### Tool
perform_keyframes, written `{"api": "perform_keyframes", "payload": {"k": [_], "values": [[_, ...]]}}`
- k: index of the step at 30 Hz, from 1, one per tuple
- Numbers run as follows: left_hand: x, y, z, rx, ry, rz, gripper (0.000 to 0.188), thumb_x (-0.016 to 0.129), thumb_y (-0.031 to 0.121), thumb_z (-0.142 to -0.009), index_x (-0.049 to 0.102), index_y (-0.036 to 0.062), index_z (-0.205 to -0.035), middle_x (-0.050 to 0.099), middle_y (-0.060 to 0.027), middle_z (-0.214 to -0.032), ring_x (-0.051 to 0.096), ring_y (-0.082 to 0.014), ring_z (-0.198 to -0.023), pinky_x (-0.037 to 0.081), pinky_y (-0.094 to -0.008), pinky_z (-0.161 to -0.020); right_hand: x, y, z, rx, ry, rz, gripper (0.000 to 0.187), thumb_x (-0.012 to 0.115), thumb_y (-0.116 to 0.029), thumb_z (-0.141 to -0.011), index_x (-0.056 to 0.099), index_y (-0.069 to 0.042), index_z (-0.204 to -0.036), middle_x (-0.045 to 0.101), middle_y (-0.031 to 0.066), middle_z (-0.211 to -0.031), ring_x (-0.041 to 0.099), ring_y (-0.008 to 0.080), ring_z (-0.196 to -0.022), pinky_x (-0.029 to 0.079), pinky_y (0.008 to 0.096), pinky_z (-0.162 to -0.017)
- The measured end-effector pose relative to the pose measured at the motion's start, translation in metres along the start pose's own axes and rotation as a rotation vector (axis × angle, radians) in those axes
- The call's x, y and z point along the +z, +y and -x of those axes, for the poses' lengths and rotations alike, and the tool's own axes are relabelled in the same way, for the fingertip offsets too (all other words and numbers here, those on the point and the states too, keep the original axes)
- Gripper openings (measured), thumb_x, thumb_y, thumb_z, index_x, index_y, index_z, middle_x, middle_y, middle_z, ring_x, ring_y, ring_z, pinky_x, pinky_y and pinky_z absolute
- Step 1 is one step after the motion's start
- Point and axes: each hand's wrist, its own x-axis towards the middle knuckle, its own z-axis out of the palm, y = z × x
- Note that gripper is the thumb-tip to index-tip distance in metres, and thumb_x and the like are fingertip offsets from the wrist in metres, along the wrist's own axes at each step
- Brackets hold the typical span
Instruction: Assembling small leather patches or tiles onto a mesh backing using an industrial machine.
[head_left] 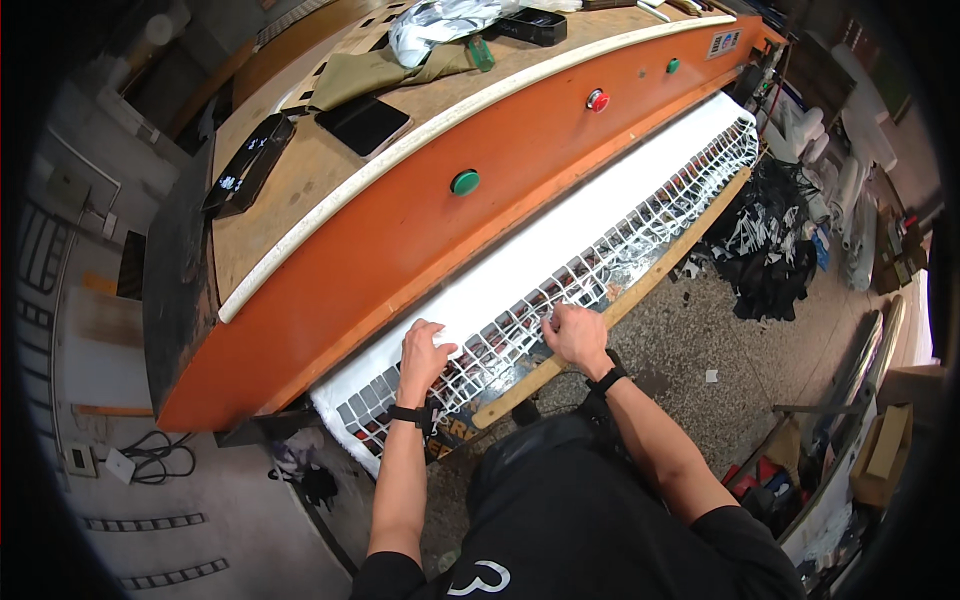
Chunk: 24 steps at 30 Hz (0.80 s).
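Observation:
A long white sheet (540, 235) lies along the front of an orange machine (390, 250). Rows of rectangular openings along its near side leave a lattice of narrow white strips (620, 235). My left hand (423, 360) is at the solid part's edge, its thumb and bent fingers closing on the white material. Farther right, my right hand (577, 335) has its fingers curled in and pinched on the white strips. Its fingertips are partly hidden by the hand itself. Dark and reddish bits show through the openings.
A wooden bar (640, 290) runs along the near side. Green buttons (465, 182) and a red button (597, 100) sit on the machine's front. On top lie a phone (363, 126), a black case (250, 165) and a plastic bag (440, 28). Black scraps (765, 240) heap on the floor.

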Motion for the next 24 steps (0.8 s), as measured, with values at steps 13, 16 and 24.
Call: {"api": "perform_keyframes", "payload": {"k": [13, 16, 24], "values": [[0.009, 0.002, 0.007, -0.047, 0.07, 0.026, 0.034, 0.089, 0.006, -0.077, 0.067, -0.0029, -0.102, 0.071, -0.0217, -0.109, 0.068, -0.0423, -0.104, 0.052, -0.0486, -0.095, 0.001, 0.0, -0.001, -0.027, -0.004, -0.023, 0.029, 0.073, -0.031, -0.093, 0.069, -0.007, -0.077, 0.074, 0.0138, -0.078, 0.073, 0.0369, -0.074, 0.059, 0.0486, -0.071], [0.007, 0.007, 0.011, -0.099, 0.061, 0.066, 0.037, 0.089, 0.005, -0.078, 0.065, -0.0001, -0.106, 0.075, -0.0208, -0.099, 0.071, -0.0432, -0.097, 0.055, -0.0498, -0.089, 0.0, -0.001, 0.0, -0.033, 0.006, -0.019, 0.029, 0.073, -0.03, -0.092, 0.069, -0.007, -0.077, 0.074, 0.0141, -0.077, 0.073, 0.0371, -0.074, 0.059, 0.049, -0.071], [0.003, 0.017, -0.005, -0.092, -0.054, 0.354, 0.049, 0.093, 0.006, -0.076, 0.071, -0.0004, -0.12, 0.076, -0.0137, -0.101, 0.074, -0.0245, -0.095, 0.057, -0.0368, -0.085, 0.002, 0.005, 0.002, -0.036, 0.027, -0.004, 0.03, 0.07, -0.032, -0.093, 0.069, -0.006, -0.079, 0.074, 0.0166, -0.078, 0.073, 0.0385, -0.074, 0.059, 0.0504, -0.07]]}}
